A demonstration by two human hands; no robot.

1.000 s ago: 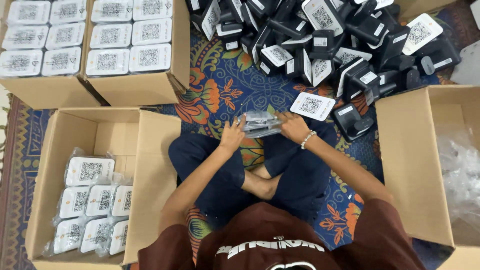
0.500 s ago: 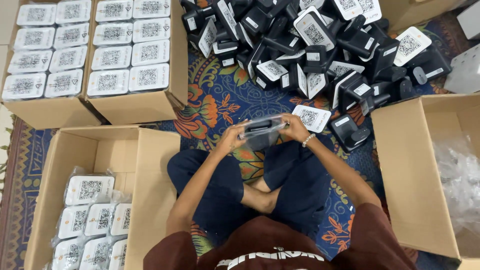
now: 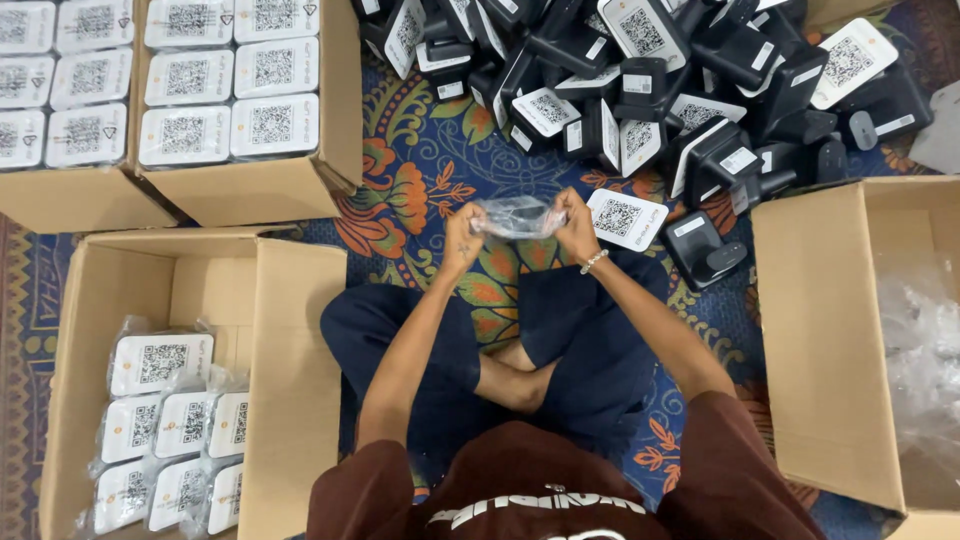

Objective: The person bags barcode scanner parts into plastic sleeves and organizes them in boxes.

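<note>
I sit cross-legged on a patterned rug. Both my hands hold one clear plastic bag (image 3: 518, 216) with a dark device inside, stretched between them above my knees. My left hand (image 3: 463, 236) grips its left end and my right hand (image 3: 576, 225), with a bead bracelet at the wrist, grips its right end. A heap of black devices with white coded plates (image 3: 650, 90) lies just beyond my hands. One white plate (image 3: 627, 218) rests right beside my right hand.
A cardboard box (image 3: 290, 330) at my left holds bagged white devices (image 3: 165, 430). Two boxes at the far left (image 3: 260, 190) are packed with white-topped units. At my right, a box (image 3: 820, 330) holds loose clear bags (image 3: 920, 350).
The view has tilted up a little. My hands have lifted the bagged device off my lap and pulled the bag taut between them.
</note>
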